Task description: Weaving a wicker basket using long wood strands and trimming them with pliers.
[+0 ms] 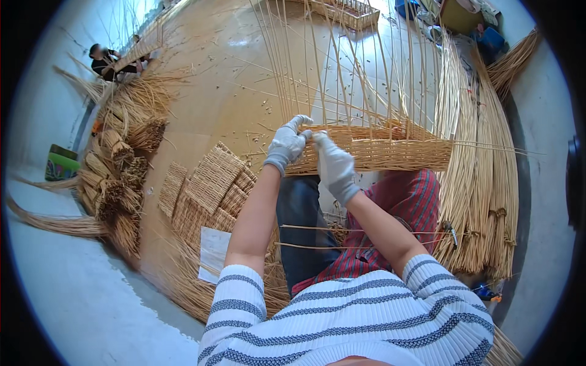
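A half-woven wicker basket (397, 155), long and rectangular, rests across my knees. Tall upright stakes rise from its walls. My left hand (288, 144), in a pale work glove, is closed on the basket's left end, with thumb and forefinger at the upper edge. Close beside it, my right hand (335, 166), gloved the same way and slightly blurred, has its fingers curled together at the woven rim. A thin strand seems to be pinched there, though the glove hides most of it. Loose strand ends stick out past the basket's right end.
Woven wicker panels (213, 180) lie stacked at the left, near a white sheet (213, 253). Wicker bundles (122, 177) line the left wall; long rods (479, 183) lie at the right. Another basket (348, 13) sits far ahead. A person (110, 62) sits at the far left.
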Demonstrator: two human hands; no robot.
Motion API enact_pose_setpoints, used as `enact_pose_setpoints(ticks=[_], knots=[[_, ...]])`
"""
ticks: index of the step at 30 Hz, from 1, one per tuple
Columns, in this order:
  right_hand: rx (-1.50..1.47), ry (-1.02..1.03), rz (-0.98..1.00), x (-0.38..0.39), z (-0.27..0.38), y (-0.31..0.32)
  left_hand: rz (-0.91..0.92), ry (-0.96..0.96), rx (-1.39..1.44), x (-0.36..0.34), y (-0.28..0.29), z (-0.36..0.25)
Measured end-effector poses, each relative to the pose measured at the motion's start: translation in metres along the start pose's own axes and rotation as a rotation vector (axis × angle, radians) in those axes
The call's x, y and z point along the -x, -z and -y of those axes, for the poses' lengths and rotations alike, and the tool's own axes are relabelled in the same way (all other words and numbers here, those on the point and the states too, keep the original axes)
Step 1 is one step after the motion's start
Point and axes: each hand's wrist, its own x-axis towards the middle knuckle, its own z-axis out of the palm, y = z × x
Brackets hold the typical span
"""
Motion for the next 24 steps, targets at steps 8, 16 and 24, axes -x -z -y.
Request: enact_pose_setpoints(ticks=[8,16,24], knots=[[0.103,0.22,0.193,0.002,-0.017,-0.02,0.022,0.111,0.079,0.007,0.01,0.007],[-0.292,-0.233,0.207,-0.013,-0.047,0.085,-0.07,-0.401,-0.174,-0.028,-0.009,0.039],[-0.909,-0.698,1.131,0.158,-0.099,0.378,-0.018,-0.085,-0.023,-0.019,0.011,0.048]])
